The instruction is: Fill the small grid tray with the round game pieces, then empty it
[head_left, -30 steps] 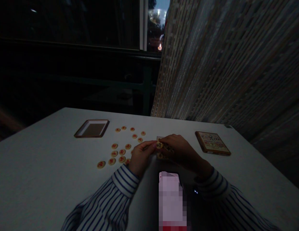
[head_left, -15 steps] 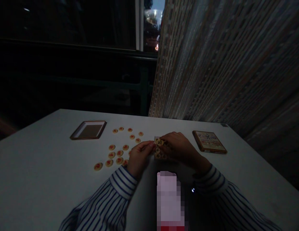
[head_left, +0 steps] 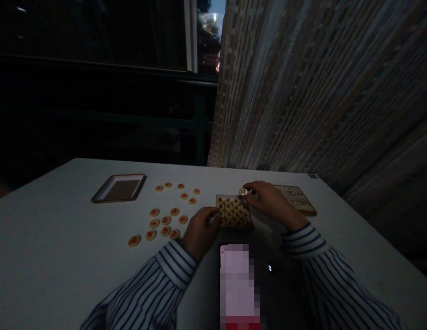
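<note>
A small square tray packed with round wooden discs carrying dark characters lies on the white table, just above a phone. My left hand has its fingertips on the tray's left edge. Between the fingertips of my right hand is a single round disc, held just beyond the tray's far right corner. Left of the tray, several loose discs with red characters lie scattered in loose rows, and neither hand touches them.
A shallow brown-rimmed tray sits at the far left of the table. A picture-printed box lid lies partly behind my right hand. A pixelated phone lies at the near edge. A curtain hangs to the right, beside a dark window.
My hands have drawn apart, uncovering the tray of discs. My right hand has moved up and right, holding a disc. The whole view has shifted slightly left.
</note>
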Demonstrator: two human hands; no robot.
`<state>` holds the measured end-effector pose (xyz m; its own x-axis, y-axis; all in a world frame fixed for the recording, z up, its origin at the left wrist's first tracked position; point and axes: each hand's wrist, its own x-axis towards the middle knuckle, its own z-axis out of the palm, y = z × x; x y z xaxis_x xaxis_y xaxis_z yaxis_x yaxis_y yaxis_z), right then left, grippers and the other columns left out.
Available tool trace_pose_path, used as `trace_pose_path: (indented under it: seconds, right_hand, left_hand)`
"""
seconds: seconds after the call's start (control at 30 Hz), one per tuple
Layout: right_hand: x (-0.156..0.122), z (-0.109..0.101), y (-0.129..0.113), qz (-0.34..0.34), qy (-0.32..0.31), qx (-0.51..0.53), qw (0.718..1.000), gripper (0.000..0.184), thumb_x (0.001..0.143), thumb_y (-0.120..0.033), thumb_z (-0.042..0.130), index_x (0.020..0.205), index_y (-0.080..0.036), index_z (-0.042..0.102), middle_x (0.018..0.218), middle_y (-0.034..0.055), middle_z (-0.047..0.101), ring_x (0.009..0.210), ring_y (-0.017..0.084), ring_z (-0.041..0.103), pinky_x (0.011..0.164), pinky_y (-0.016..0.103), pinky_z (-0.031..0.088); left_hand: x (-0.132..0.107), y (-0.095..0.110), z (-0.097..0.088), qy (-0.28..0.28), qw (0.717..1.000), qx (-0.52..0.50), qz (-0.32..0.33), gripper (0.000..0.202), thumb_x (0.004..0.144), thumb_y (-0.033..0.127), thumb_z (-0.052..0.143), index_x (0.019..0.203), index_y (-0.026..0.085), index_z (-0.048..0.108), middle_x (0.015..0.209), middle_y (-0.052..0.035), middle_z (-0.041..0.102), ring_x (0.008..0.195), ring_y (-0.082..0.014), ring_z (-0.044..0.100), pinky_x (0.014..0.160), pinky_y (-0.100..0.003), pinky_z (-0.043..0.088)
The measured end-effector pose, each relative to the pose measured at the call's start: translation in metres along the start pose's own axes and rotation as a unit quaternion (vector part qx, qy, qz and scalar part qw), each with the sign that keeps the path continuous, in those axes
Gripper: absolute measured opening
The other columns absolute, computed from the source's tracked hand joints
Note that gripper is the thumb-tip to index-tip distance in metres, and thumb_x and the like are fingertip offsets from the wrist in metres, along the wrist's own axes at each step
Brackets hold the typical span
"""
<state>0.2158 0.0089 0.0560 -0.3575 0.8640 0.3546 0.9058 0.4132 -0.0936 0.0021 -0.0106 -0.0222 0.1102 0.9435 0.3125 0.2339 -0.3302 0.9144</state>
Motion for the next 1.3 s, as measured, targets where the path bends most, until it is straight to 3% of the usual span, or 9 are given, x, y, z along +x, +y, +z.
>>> trace_pose_path:
  seconds: [0.43,0.83,1.3]
  right_hand:
    - [0.0,0.015,0.011,0.06,-0.086,-0.028,0.994,0.032,0.085,-0.036,0.042,0.104,-0.018,0.06,0.098,0.0071,0.066,0.089,0.018,0.059,0.079,0.027,0.037]
    - [0.001,0.023,0.006,0.068,-0.116,-0.094,0.986,0.031,0.083,-0.036,0.044,0.102,-0.018,0.061,0.101,0.008,0.064,0.092,0.021,0.057,0.078,0.03,0.032]
    - [0.0,0.03,0.009,0.055,-0.133,-0.093,0.985,0.031,0.081,-0.03,0.044,0.104,-0.016,0.06,0.101,0.01,0.061,0.094,0.021,0.053,0.079,0.029,0.033]
  left_hand:
    - [0.0,-0.004,0.001,-0.044,0.984,0.165,0.043,0.023,0.079,0.023,0.051,0.099,0.015,0.059,0.098,-0.0089,0.063,0.092,-0.0193,0.058,0.082,-0.035,0.047]
    - [-0.001,-0.003,0.0,-0.04,0.98,0.185,0.056,0.023,0.078,0.022,0.052,0.098,0.014,0.06,0.096,-0.0092,0.064,0.091,-0.0194,0.059,0.08,-0.034,0.048]
    - [0.0,-0.002,0.0,-0.047,0.979,0.188,0.056,0.02,0.078,0.021,0.053,0.096,0.015,0.059,0.096,-0.0085,0.064,0.09,-0.0195,0.059,0.08,-0.035,0.048]
